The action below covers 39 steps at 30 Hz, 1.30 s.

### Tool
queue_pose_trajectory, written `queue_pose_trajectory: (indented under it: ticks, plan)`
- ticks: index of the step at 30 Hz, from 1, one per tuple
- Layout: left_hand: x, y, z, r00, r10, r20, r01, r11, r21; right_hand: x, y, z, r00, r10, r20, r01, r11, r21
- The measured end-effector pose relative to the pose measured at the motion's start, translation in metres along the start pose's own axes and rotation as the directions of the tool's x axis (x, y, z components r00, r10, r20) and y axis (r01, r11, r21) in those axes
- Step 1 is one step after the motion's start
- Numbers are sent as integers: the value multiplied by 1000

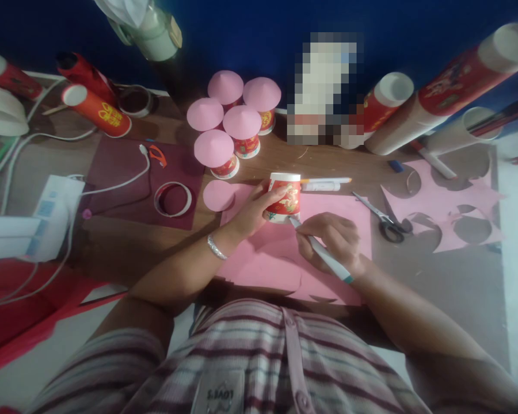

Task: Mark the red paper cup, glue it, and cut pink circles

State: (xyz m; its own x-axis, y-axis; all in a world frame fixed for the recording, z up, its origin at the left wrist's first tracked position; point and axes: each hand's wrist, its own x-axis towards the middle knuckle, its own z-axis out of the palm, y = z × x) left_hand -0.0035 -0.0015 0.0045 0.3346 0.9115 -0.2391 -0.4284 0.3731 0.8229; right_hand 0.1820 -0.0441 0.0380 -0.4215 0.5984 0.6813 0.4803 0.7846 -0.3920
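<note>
My left hand (259,208) is wrapped round the side of a red paper cup (287,198) with a printed figure and white bands at both ends. My right hand (330,238) grips a thick, pale marker pen (328,259) with a teal end. The pen's tip meets the cup's lower white band or lies very close to it; contact is hard to tell. Both hands are above pink paper sheets (259,267). Beyond the cup lie a pencil (323,180) and a white tube-shaped pen (322,187).
Several red cups topped with pink cones (213,149) stand behind. Black-handled scissors (384,221) and cut pink scraps (449,201) lie right, below tall cardboard tubes (391,123). Left are a tape roll (172,199), a pink disc (218,195), a white cable (112,188) and an orange cup (97,112).
</note>
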Motion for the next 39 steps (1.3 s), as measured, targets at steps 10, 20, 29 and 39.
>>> queue_pose_trajectory:
  ticks: [10,20,29,39]
  plan:
    - [-1,1,1,1000,4,4,-4,1000,10,1,1,1,1000,-24,21,24,1000,-4]
    - [0,-1,0,1000,-13,8,13,1000,-12,1,2,2,999,-32,18,32,999,3]
    - [-1,2,1,1000,-4,19,5,999,-54,0,3,0,1000,-4,17,5,999,-34]
    - [0,-1,-1,1000,8,15,-8,999,-40,1,1,-1,1000,-16,24,16,1000,-13]
